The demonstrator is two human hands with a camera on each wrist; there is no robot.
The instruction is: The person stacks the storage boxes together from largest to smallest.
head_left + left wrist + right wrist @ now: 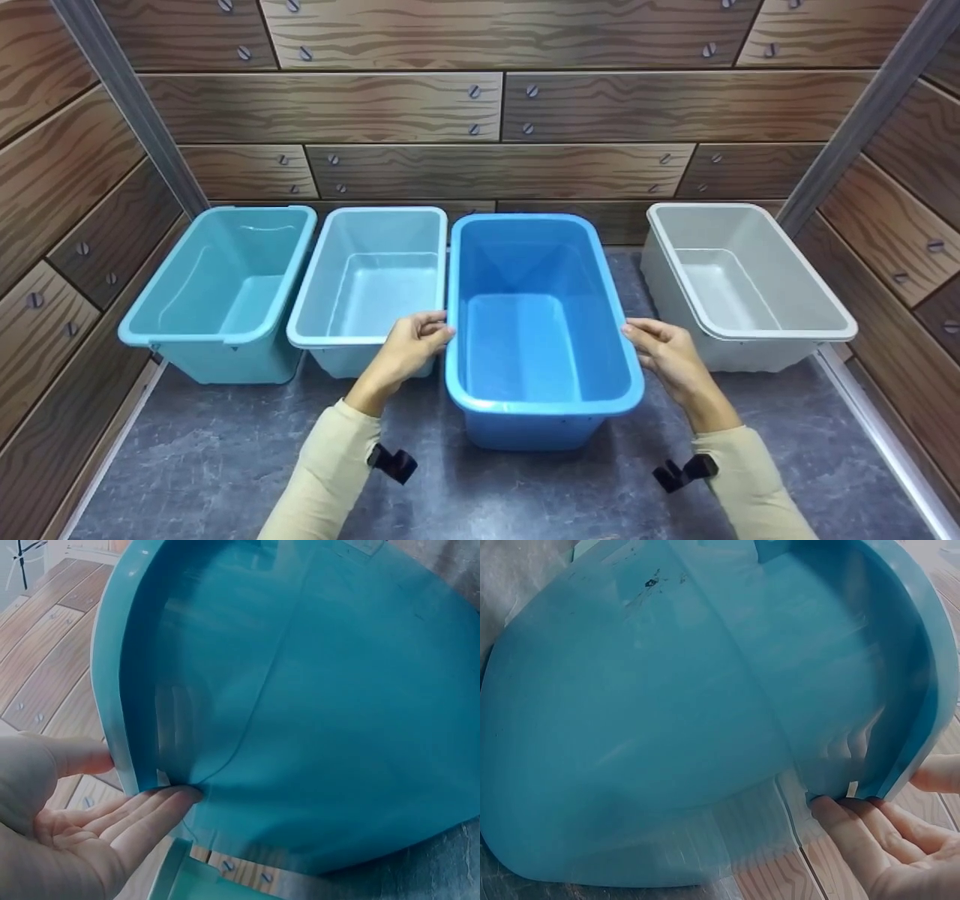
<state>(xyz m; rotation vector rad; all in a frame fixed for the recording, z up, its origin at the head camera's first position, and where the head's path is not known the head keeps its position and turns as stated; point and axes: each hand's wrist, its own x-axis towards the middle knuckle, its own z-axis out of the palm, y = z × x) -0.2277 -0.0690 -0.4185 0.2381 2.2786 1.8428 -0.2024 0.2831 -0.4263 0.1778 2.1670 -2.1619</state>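
A deep blue plastic tub stands in the middle of the head view, its inside bare. My left hand grips its left rim, fingers tucked beneath the lip and thumb on the outer edge, as the left wrist view shows on the tub's side wall. On the opposite side my right hand holds the right rim the same way, with fingers under the lip in the right wrist view. Immediately left of the tub is a light blue bin, close to my left hand.
At the far left sits a teal bin; a grey bin stands to the right, apart from the blue tub. Wood-patterned walls enclose the dark grey surface on the back and both sides.
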